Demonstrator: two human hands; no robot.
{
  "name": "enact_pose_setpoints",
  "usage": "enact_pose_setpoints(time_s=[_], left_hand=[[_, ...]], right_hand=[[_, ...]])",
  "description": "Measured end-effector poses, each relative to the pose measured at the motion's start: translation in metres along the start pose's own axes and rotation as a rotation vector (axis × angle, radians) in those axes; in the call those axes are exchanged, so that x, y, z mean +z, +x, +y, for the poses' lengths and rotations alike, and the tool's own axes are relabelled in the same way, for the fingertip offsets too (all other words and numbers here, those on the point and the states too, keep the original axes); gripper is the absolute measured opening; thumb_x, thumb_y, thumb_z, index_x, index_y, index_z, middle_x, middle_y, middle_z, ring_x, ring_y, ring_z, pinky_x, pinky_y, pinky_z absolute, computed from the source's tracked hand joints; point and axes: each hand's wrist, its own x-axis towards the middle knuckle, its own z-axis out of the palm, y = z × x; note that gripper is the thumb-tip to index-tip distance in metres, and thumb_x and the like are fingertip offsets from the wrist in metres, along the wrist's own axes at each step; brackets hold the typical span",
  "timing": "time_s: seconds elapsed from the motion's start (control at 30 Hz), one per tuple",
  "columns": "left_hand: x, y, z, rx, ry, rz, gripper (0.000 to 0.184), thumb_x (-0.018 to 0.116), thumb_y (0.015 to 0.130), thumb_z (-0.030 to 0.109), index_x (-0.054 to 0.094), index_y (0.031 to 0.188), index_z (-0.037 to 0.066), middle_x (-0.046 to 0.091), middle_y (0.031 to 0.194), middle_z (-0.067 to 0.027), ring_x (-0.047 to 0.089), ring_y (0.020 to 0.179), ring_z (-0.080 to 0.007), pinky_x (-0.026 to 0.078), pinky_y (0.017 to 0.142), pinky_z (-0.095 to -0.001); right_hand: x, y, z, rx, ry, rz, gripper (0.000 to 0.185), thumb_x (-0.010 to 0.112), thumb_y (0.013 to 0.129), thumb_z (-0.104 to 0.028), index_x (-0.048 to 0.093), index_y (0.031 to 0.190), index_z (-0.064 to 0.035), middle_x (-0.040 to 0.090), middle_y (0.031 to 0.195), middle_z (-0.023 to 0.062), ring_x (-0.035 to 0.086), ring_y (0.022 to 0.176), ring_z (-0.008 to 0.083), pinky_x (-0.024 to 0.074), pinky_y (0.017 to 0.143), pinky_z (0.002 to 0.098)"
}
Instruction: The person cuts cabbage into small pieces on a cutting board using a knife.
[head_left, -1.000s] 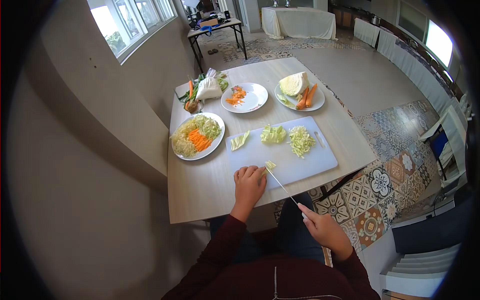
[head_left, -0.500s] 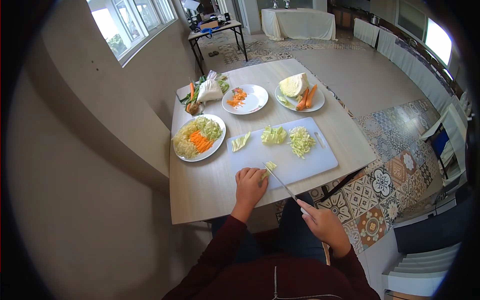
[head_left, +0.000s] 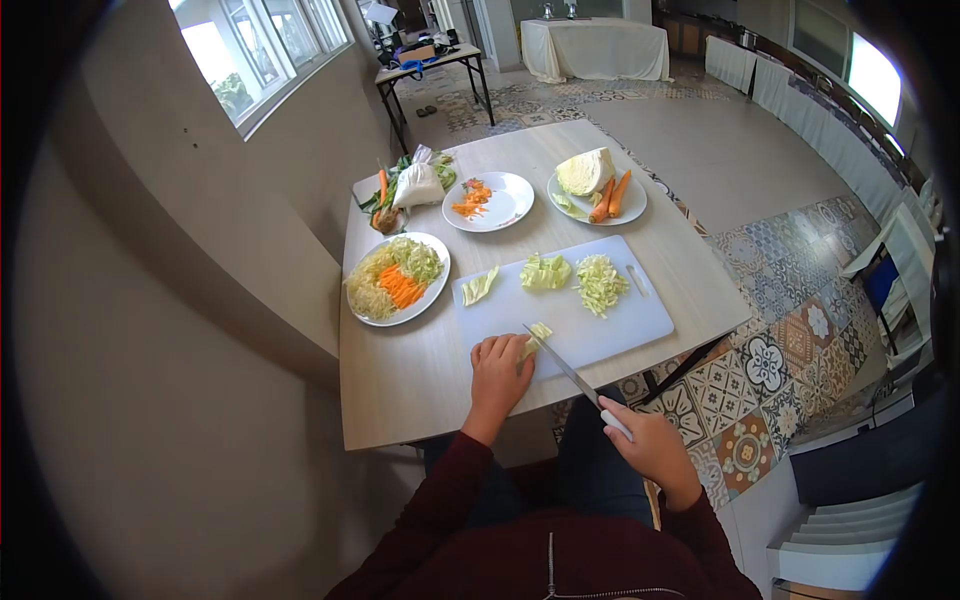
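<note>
From the chopping board's (head_left: 610, 338) centre, a heaped plate (head_left: 434, 296) at nine o'clock bears pale shreds (head_left: 368, 288), carrot strips (head_left: 401, 288) and chopped greens (head_left: 417, 259); a second plate (head_left: 515, 202) at eleven, orange scraps (head_left: 471, 206); a third plate (head_left: 634, 210) past twelve, a cabbage wedge (head_left: 584, 171) and carrots (head_left: 619, 194). At seven, the left hand (head_left: 498, 375) pins a cabbage piece (head_left: 541, 331) to the board; the right hand (head_left: 650, 440) clasps the knife (head_left: 572, 374) at five.

1. Daylight comes through the window (head_left: 265, 60), partly washed out to white.
2. A bright panel (head_left: 877, 82) glares at upper right.
3. The near wall (head_left: 190, 400) looks dim.
4. Wide-angle distortion bows the edges; corners fall black.
</note>
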Motion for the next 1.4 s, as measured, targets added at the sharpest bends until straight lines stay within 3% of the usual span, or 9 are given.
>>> enact_pose_setpoints(time_s=[0.23,0.43,0.53,0.73,0.93,1.23,1.4], left_hand=[[0.000,0.000,0.003,0.033,0.093,-0.077,0.036,0.062,0.087,0.019,0.065,0.124,0.020,0.055,0.136,-0.0102,0.050,0.124,-0.0329,0.034,0.106,-0.0490],[0.001,0.000,0.004,0.040,0.161,-0.072,0.046,0.061,0.087,0.021,0.062,0.133,0.026,0.054,0.138,-0.0112,0.048,0.127,-0.0335,0.031,0.110,-0.0512],[0.000,0.000,0.006,0.034,0.171,-0.075,0.052,0.061,0.087,0.022,0.058,0.139,0.023,0.053,0.139,-0.0116,0.048,0.128,-0.0333,0.030,0.110,-0.0512],[0.002,0.000,0.001,-0.036,-0.004,0.021,0.046,0.067,0.086,0.022,0.060,0.131,0.013,0.061,0.125,-0.0094,0.052,0.120,-0.0291,0.034,0.108,-0.0483],[0.002,0.000,-0.003,0.027,-0.014,0.025,0.024,0.072,0.084,0.019,0.071,0.107,0.011,0.068,0.104,-0.0038,0.058,0.106,-0.0252,0.037,0.105,-0.0452],[0.001,0.000,-0.001,0.031,-0.004,0.043,0.019,0.073,0.084,0.018,0.071,0.102,0.012,0.068,0.103,-0.0021,0.058,0.105,-0.0245,0.037,0.104,-0.0448],[0.001,-0.001,-0.001,0.032,-0.002,0.035,0.020,0.072,0.085,0.019,0.071,0.103,0.012,0.067,0.104,-0.0017,0.058,0.105,-0.0244,0.036,0.104,-0.0452]], right_hand=[[-0.003,-0.001,-0.007,0.018,-0.055,-0.034,0.044,0.065,0.093,-0.024,0.063,0.136,-0.0206,0.071,0.088,0.0172,0.068,0.078,0.0378,0.0529,0.070,0.0448],[-0.001,-0.004,-0.003,-0.049,-0.134,-0.007,0.044,0.065,0.092,-0.024,0.063,0.136,-0.0223,0.067,0.077,0.0160,0.065,0.073,0.0361,0.0510,0.066,0.0452],[-0.003,-0.006,-0.003,-0.046,-0.122,-0.016,0.044,0.066,0.091,-0.023,0.064,0.136,-0.0222,0.067,0.077,0.0159,0.065,0.072,0.0358,0.0509,0.066,0.0450],[-0.012,-0.007,-0.008,0.013,-0.034,-0.065,0.044,0.065,0.093,-0.022,0.062,0.137,-0.0192,0.070,0.085,0.0181,0.066,0.075,0.0387,0.0522,0.068,0.0449],[-0.013,-0.006,-0.011,0.015,0.068,-0.067,0.044,0.061,0.095,-0.020,0.060,0.138,-0.0144,0.070,0.093,0.0226,0.068,0.077,0.0402,0.0533,0.071,0.0428],[-0.010,-0.005,-0.016,-0.015,0.117,-0.053,0.043,0.061,0.095,-0.020,0.061,0.138,-0.0150,0.062,0.071,0.0231,0.062,0.062,0.0395,0.0489,0.061,0.0423],[-0.011,-0.006,-0.015,0.006,0.127,-0.072,0.043,0.061,0.095,-0.019,0.061,0.138,-0.0151,0.059,0.067,0.0232,0.060,0.059,0.0391,0.0479,0.060,0.0424]])
